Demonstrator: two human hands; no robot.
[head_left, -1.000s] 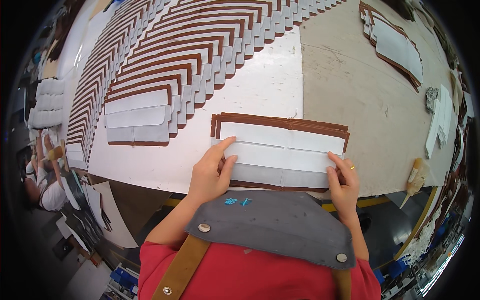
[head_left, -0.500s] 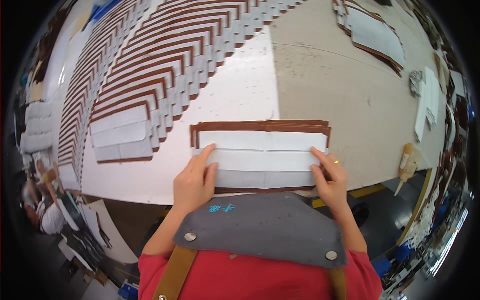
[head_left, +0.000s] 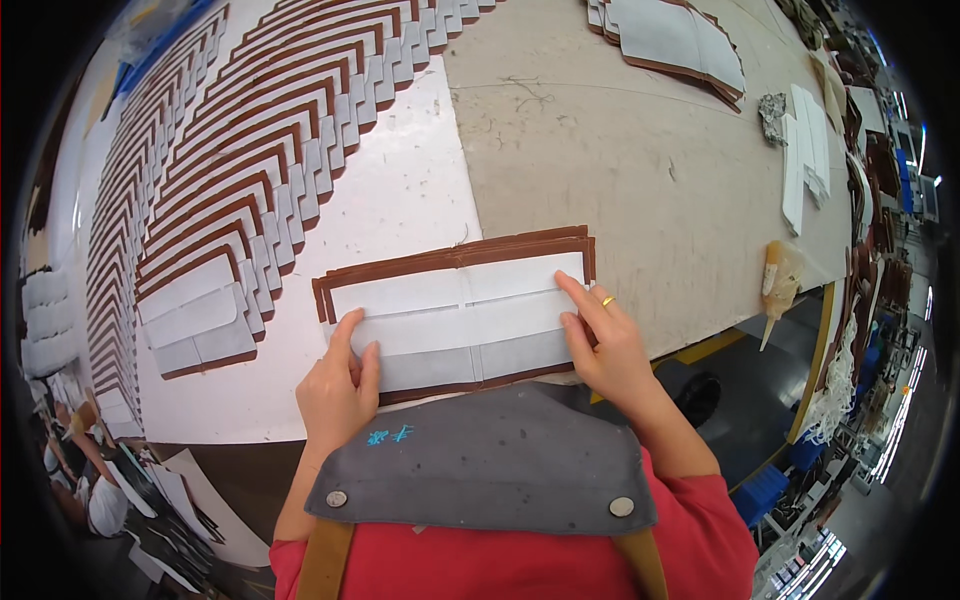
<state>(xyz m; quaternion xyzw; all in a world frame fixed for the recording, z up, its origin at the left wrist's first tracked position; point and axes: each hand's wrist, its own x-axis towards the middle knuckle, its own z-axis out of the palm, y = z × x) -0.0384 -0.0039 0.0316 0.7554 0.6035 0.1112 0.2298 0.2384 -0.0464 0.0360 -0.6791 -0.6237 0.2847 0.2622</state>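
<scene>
A small stack of brown, leather-like wallet panels with white backing [head_left: 460, 325] lies at the table's near edge, in front of my apron. Its brown borders show along the far and near sides, and a seam runs down the middle. My left hand [head_left: 338, 392] holds the left end, with index finger and thumb on the edge and the other fingers curled. At the right end my right hand [head_left: 612, 345], with a ring on one finger, grips the stack likewise. How far the fingers reach underneath is hidden.
Overlapping rows of similar panels [head_left: 285, 130] cover the table's left side. Another pile of panels [head_left: 680, 45] lies far right. White strips [head_left: 800, 150] and a glue bottle with a pointed nozzle [head_left: 774, 280] are at the right edge. A person [head_left: 100, 500] works at lower left.
The whole view has shifted and turned slightly, so the stack appears further left with its right end higher. Both hands keep hold of the same ends.
</scene>
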